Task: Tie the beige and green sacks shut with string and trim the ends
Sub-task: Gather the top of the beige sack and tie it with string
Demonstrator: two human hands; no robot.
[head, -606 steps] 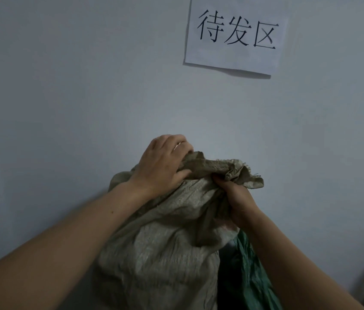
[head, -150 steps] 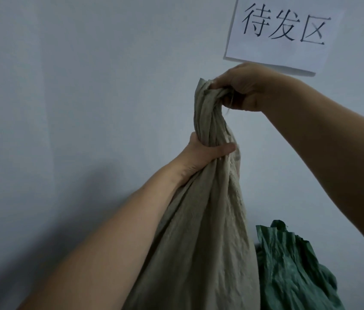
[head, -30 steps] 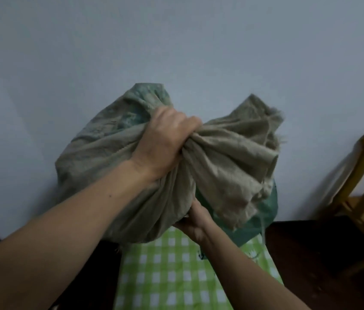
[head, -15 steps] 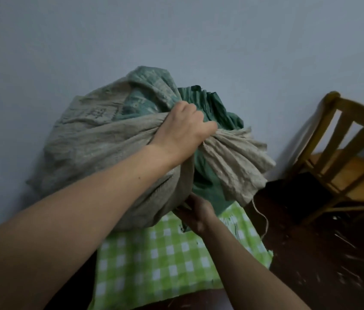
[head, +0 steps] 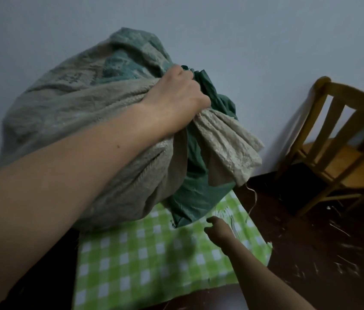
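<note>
Indoors, a person's left hand [head: 176, 101] is gripping the bunched neck of a bulging beige sack [head: 76, 121], which is sitting on a green checked cloth [head: 143, 260] against a pale wall [head: 265, 41]. A green sack [head: 198, 193] is pressing against its right side, and a loose string [head: 253, 199] is dangling from the beige mouth. The right hand [head: 217, 229] is hovering low over the cloth, fingers loosely parted, holding nothing. A wooden chair [head: 344, 142] is standing nearby.

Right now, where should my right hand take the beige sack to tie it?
Probably grip the beige sack at its bunched neck, just beyond the left hand, coming from the right: the cloth narrows there, and the mouth flares loose past it.
</note>
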